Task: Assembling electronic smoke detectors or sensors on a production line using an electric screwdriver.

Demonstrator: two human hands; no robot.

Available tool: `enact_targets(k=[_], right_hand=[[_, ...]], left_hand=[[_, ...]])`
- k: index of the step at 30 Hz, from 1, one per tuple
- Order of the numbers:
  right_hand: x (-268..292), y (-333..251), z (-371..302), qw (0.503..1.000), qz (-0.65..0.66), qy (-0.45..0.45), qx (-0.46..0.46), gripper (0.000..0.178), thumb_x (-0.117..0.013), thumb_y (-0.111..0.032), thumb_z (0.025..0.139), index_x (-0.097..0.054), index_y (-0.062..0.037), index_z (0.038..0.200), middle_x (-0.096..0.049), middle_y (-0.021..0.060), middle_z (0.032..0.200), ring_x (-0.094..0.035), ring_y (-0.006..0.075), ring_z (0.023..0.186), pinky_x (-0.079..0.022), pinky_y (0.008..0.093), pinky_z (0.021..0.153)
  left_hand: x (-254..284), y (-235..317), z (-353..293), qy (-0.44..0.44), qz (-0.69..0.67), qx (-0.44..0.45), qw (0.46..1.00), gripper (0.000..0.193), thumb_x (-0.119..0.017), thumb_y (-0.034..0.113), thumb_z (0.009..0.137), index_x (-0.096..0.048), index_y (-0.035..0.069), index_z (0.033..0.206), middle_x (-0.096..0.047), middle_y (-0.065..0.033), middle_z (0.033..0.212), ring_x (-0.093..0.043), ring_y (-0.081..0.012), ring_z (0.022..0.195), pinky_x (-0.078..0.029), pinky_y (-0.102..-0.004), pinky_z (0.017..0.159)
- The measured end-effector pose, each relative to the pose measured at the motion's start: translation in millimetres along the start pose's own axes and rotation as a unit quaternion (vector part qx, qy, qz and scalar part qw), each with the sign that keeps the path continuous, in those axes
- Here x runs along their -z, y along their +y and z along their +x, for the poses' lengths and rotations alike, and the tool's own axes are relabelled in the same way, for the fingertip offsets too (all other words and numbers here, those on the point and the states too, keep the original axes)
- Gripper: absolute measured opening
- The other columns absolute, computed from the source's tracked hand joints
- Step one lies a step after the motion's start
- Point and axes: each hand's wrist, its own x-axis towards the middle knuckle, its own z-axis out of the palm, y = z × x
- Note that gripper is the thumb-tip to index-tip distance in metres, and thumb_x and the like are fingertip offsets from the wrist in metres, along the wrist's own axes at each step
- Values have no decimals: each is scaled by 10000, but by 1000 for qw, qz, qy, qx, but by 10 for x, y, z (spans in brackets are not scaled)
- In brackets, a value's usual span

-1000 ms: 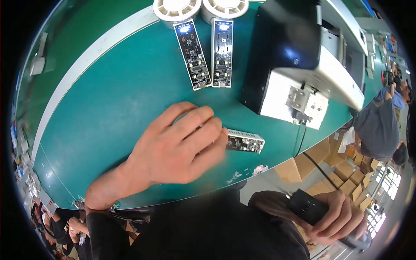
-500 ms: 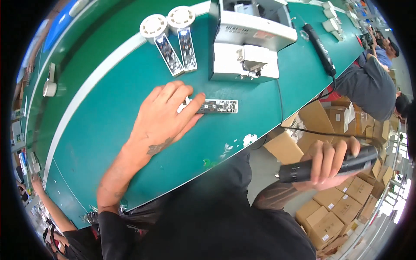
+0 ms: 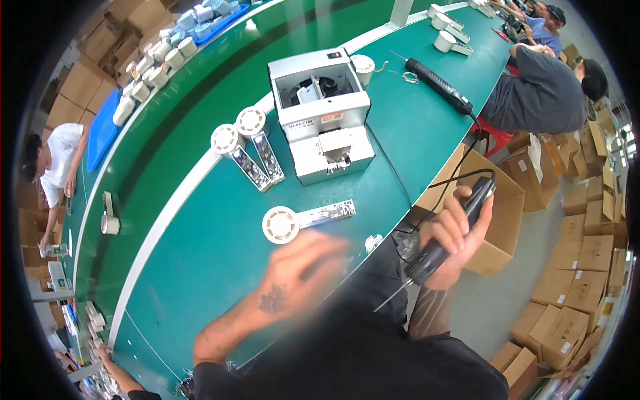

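My right hand (image 3: 460, 237) is wrapped round a black electric screwdriver (image 3: 427, 261), held off the table's near edge. Its thin bit points down and to the left, and a cord leaves its upper end. My left hand (image 3: 300, 270), its fingers smeared by motion, is over the near part of the table. Just beyond it lies a white device with a round slotted head (image 3: 280, 225) and a straight handle (image 3: 327, 213) whose dark inner parts are exposed. Nothing touches that device.
Two similar devices (image 3: 250, 167) lie side by side farther back, beside a grey-white screw feeder machine (image 3: 327, 120). A second black screwdriver (image 3: 440, 87) rests at the right. Beyond runs a green conveyor belt (image 3: 150, 143). An open carton (image 3: 490, 233) stands below the right edge; co-workers sit farther off.
My left hand has come off the device and moved nearer my body, uncovering the round head. The screwdriver has tilted so its bit now points down-left. The whole view has shifted.
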Motion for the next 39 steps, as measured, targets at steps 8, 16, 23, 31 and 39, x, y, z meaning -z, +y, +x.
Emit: enact_targets(k=[8,16,23,31,39], right_hand=[[21,306,89,987,-109,-109,55,425,-506,-440,1102,-473,-37,1234,-465,52,688,-470,124,437,-438,257,381],[89,496,274,913,65,-360,-181,475,-719,-436,992,-559,-276,1410,-579,83,1160,-505,280,1231,-472,524,971],[-107,511,606,677,275,-646,-219,259,-572,-246,1073,-671,-298,1307,-711,164,1212,-651,312,1201,-531,553,988],[-358,690,587,662,426,-611,-86,254,-553,-182,1037,-713,-197,1234,-689,222,1241,-606,356,1259,-487,622,1076],[-524,799,376,848,484,-206,72,445,-479,-217,1081,-558,-85,1498,-444,145,1631,-298,334,1570,-230,581,1300]], left_hand=[[-99,225,-6,-180,-2,168,969,324,-675,311,1030,-677,53,1225,-680,-102,966,-663,-274,898,-525,-383,789],[-471,30,13,-312,-274,175,893,584,-685,324,1049,-482,12,1498,-682,-86,1130,-663,-170,1055,-542,-335,939],[-764,-18,11,-287,-310,127,897,513,-700,276,1037,-537,21,1451,-720,-107,1146,-678,-162,983,-542,-321,874],[-921,-181,191,-225,-297,83,924,575,-663,293,1045,-478,-16,1493,-641,-169,1304,-621,-240,1193,-492,-359,1019],[-1109,-231,214,-249,-371,113,887,730,-706,331,1019,-392,-39,1564,-624,-174,1400,-593,-222,1294,-450,-372,1119]])
